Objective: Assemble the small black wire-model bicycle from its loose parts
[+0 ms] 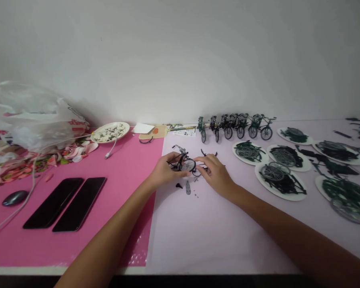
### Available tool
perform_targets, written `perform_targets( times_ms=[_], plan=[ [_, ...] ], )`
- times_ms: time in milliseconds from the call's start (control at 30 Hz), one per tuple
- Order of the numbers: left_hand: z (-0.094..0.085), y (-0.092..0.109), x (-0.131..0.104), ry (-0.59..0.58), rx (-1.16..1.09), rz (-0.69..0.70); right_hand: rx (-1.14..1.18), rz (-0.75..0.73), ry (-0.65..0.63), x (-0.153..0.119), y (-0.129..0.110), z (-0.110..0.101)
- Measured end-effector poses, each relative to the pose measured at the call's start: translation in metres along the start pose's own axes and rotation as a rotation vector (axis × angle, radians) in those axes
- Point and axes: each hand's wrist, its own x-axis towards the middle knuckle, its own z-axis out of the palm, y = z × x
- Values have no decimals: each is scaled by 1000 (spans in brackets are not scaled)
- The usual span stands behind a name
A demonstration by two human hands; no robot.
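A small black model bicycle (188,165) with one spoked wheel and grey handlebars is gripped in my left hand (165,170), its thumb stretched along the near side. My right hand (217,174) is closed at the bicycle's right side, fingers pinched near a thin dark curved part (201,171); its fingertips partly hide what they hold. On the lilac sheet just below lie a black saddle-like piece (179,185), a grey rack-like piece (188,188) and several tiny bits (196,194). Behind my right hand shows another black curved part (208,152).
Finished-looking model bicycles (228,127) stand in a row by the wall. Plates (262,182) of wheels and frames fill the right. Two phones (78,206), a mouse (15,197), a cable (33,176), a plate of small pieces (127,127) and a plastic bag (45,124) lie left.
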Motion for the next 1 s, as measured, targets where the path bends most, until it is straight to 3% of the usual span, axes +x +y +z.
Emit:
perform_targets(
  times_ms=[233, 400, 500, 700, 1000],
  plan=[
    [5, -6, -1, -19, -42, 10, 0, -20, -52, 0, 4, 1],
    [3, -12, 6, 147, -86, 10, 105, 203, -126, 0, -6, -3],
    [0, -13, 9, 180, -174, 5, 170, 305, -108, 1, -15, -5],
    [-2, -9, 6, 109, -304, -58, 402, 477, 2, 5, -21, -5],
    [-4, -11, 5, 97, -323, -117, 407, 564, -3, 5, -19, -6]
  ],
)
